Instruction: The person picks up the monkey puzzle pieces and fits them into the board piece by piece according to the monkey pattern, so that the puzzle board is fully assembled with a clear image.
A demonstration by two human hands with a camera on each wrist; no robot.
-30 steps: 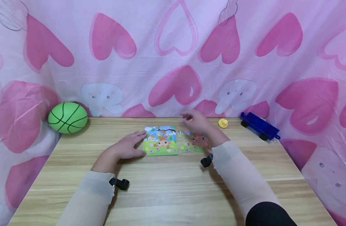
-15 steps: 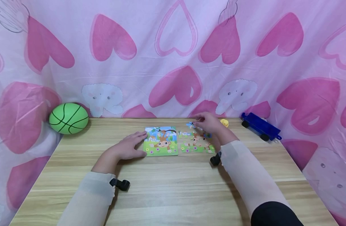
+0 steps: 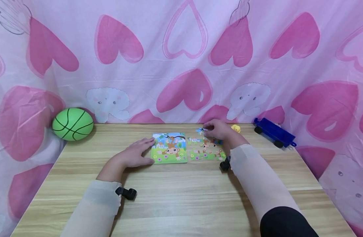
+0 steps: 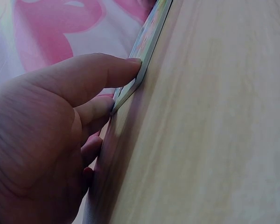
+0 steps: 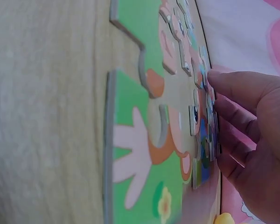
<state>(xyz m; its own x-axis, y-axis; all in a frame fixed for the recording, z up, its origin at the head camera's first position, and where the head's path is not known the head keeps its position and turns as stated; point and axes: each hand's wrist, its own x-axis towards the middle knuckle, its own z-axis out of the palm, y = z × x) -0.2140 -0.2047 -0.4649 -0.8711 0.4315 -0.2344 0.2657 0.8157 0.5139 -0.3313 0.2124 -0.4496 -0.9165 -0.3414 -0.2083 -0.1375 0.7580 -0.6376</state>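
Observation:
In the head view, my left hand (image 3: 135, 153) rests at the left edge of a monkey-picture puzzle board (image 3: 169, 158). Its thumb (image 4: 123, 69) lies on the near corner, as the left wrist view shows, with the fingers at the far side. To the right of the board, several loose puzzle pieces (image 3: 195, 154) lie spread on the table, carrying parts of the same monkey picture. My right hand (image 3: 218, 129) reaches over their back row, fingers curled down, pinching a blue puzzle piece (image 3: 200, 131). Up close, the right thumb (image 5: 224, 81) meets the pieces' far edge; the fingertips are partly hidden.
Toward the back, a yellow rubber duck (image 3: 236, 128) sits just past the right hand. A blue toy wagon (image 3: 273, 131) with black wheels stands at the right edge. The green ball (image 3: 72, 124) lies at the back left. A pink heart-print cloth (image 3: 181, 39) hangs behind the table.
My right hand has shifted right and slightly lower, onto the back row of pieces, where it has stayed for the last half second. The left hand keeps its place at the board.

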